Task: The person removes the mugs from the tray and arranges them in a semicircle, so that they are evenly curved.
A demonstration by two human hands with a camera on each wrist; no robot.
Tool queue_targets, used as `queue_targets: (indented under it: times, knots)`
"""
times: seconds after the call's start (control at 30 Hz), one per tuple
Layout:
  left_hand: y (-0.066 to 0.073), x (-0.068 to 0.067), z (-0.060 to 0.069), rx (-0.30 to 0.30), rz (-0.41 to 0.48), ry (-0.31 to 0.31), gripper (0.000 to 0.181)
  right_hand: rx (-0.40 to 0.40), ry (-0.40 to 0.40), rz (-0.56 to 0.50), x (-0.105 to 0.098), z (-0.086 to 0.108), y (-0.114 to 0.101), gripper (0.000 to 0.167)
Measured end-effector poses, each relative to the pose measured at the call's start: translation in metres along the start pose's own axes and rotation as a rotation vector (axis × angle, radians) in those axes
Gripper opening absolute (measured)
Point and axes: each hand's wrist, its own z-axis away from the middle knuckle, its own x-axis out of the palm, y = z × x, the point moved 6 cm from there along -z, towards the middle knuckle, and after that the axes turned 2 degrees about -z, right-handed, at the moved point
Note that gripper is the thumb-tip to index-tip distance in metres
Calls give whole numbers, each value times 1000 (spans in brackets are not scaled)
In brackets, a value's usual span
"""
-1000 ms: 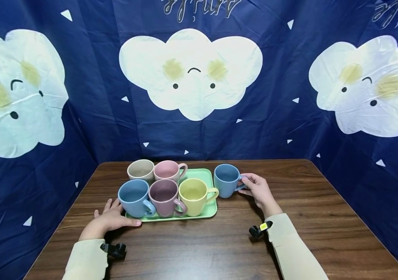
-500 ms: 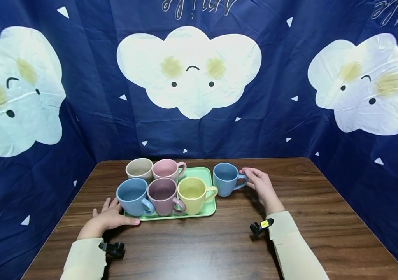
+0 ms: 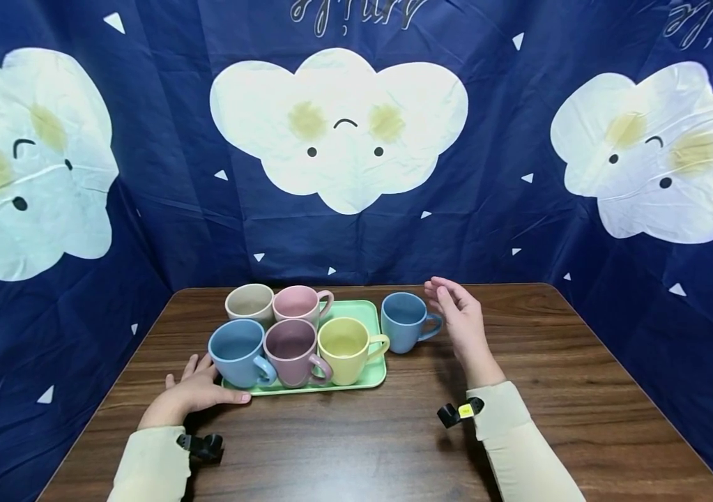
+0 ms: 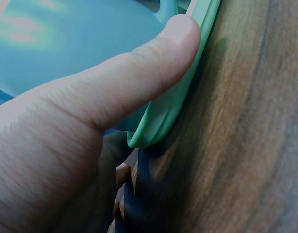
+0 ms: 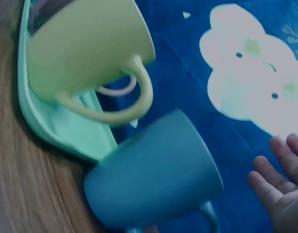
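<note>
A brown counter [image 3: 343, 446] is holding up a green tray [image 3: 365, 315] with five mugs [image 3: 290, 364] standing on it. The left hand [image 3: 192, 394] is resting at the tray's left end, fingers spread. The right hand [image 3: 465, 328] is gripping nothing, its fingers loose. Nearer to it, a lone blue mug [image 3: 402, 331] is standing upright just beside the tray, left of those fingers, its handle [image 3: 440, 323] pointing right.

I get a bright head view, pale glare on the brown wood-grain table [image 3: 350, 446]; both wrist views are dimmer, the left's smooth, round blue mug [image 4: 76, 43] perhaps out of focus.
</note>
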Motion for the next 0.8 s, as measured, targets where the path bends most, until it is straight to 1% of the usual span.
queue_targets:
  times: [0.3,0.47,0.6,0.8]
  knots:
    - [-2,1,1,-5,10,-25,134,-25,-74,-62,30,12,-3,35]
    - [0,0,2,4,1,-10,129,-28,-125,-81,42,19,-2,36]
    - [0,-1,1,-1,-14,-11,127,-33,-170,-64,52,25,1,34]
    - [4,-3,4,-3,-20,-14,126,-35,-246,-26,67,34,8,32]
